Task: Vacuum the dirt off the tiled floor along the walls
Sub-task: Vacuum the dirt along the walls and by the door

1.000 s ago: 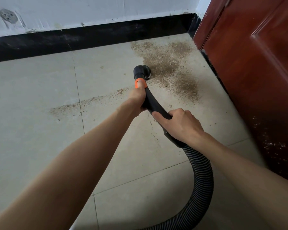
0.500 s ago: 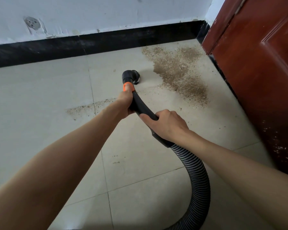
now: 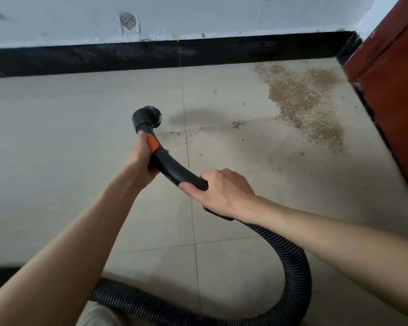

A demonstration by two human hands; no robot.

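Observation:
A black curved vacuum wand (image 3: 174, 168) with an orange band runs up to a round brush nozzle (image 3: 149, 117), which faces right just over the pale tiled floor (image 3: 57, 142). My left hand (image 3: 143, 158) grips the wand just below the nozzle. My right hand (image 3: 219, 191) grips its lower end, where the ribbed black hose (image 3: 295, 262) begins. A large brown patch of dirt (image 3: 302, 100) lies in the far right corner, with a thin trail of crumbs (image 3: 198, 131) reaching towards the nozzle.
A white wall with a black skirting board (image 3: 151, 55) runs along the back. A red-brown wooden door (image 3: 391, 90) closes the right side. The hose loops behind me across the floor near my leg (image 3: 97, 314).
The nozzle has swept left, away from the dirt patch. The strip of dirt on the left tiles is gone. The view has shifted left and pulled back.

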